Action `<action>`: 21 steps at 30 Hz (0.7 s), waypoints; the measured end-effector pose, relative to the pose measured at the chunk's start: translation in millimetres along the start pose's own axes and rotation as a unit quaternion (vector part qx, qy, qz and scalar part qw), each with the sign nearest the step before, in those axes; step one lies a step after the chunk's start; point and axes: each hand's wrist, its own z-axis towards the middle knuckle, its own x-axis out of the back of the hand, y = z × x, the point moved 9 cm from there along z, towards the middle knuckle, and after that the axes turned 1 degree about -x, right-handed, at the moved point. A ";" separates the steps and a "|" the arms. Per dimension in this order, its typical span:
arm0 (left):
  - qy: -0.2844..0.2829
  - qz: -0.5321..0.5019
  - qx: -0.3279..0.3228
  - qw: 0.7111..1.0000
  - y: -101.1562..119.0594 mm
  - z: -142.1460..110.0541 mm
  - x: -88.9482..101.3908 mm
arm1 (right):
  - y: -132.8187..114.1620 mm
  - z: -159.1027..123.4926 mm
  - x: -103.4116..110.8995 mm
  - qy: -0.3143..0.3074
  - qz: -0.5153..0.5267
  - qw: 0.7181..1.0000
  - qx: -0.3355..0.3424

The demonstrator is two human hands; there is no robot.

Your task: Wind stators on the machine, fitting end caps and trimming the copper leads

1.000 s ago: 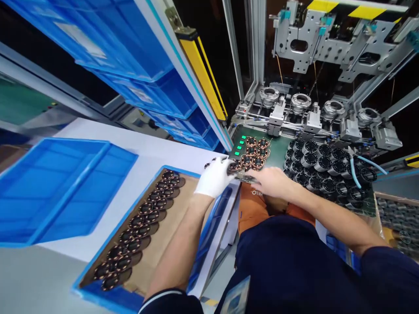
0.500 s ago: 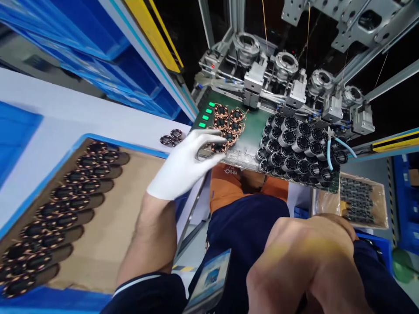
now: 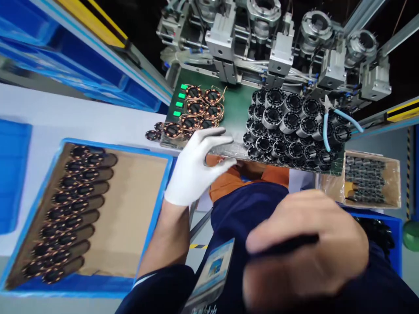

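Observation:
My left hand [image 3: 199, 168], in a white glove, is at the front edge of the green worktop [image 3: 234, 102]. Its thumb and fingers are apart with nothing between them. The fingertips lie just in front of a group of copper-wound motor stators [image 3: 195, 107] with loose wire ends. My right hand [image 3: 307, 248], bare and blurred, is close to the camera above my lap; its fingers are bent and I cannot make out anything in them. Stacked bare stator cores [image 3: 283, 120] fill the worktop's right part. Cutting pliers [image 3: 328, 114] with light-blue handles lie on top of them.
Behind the worktop stands a winding machine [image 3: 281, 52] with metal clamps. At the left, a blue bin [image 3: 153, 209] lined with cardboard holds rows of wound stators. A few stators [image 3: 153, 134] lie on the white table [image 3: 98, 117]. A carton of cores [image 3: 393, 183] is at the right.
My left hand has moved from over the wound stators to the worktop's front edge, rightward and nearer me. My right hand has shifted and turned. The view has swung, bringing the machine closer.

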 end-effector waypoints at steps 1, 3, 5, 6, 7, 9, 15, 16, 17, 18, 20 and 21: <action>0.011 0.018 -0.025 0.999 5.3 -0.3 -6.4 | 14.1 -3.5 7.4 0.036 -0.023 0.999 -0.013; 0.030 0.059 -0.068 0.996 12.9 -0.2 -22.8 | 47.1 -15.3 18.7 0.088 -0.152 0.982 -0.070; 0.033 0.103 -0.088 0.990 15.4 2.8 -43.6 | 78.3 -28.1 20.3 0.094 -0.324 0.933 -0.126; 0.028 0.122 -0.093 0.988 15.4 5.8 -54.9 | 92.1 -32.4 16.4 0.079 -0.386 0.909 -0.140; 0.016 0.138 -0.094 0.986 15.0 9.7 -66.5 | 106.0 -34.8 9.5 0.053 -0.426 0.891 -0.151; -0.014 0.160 -0.094 0.983 14.0 18.8 -87.9 | 131.1 -35.2 -6.7 -0.001 -0.457 0.875 -0.162; -0.042 0.164 -0.135 0.976 28.8 30.2 -100.4 | 145.1 -21.5 -16.2 -0.029 -0.457 0.879 -0.128; -0.029 0.155 -0.150 0.976 34.2 27.1 -91.2 | 137.6 -20.4 -10.3 -0.025 -0.451 0.884 -0.119; -0.012 0.138 -0.158 0.978 38.7 23.7 -78.6 | 128.3 -19.4 -2.0 -0.019 -0.432 0.895 -0.113; 0.006 0.110 -0.158 0.981 41.7 21.1 -63.2 | 118.4 -17.7 8.4 -0.013 -0.398 0.910 -0.112; 0.030 0.038 -0.130 0.990 41.1 23.2 -28.4 | 100.4 -9.1 35.5 0.012 -0.298 0.947 -0.118; 0.037 0.002 -0.104 0.994 37.3 30.0 -10.3 | 94.7 -1.3 51.8 0.033 -0.243 0.961 -0.124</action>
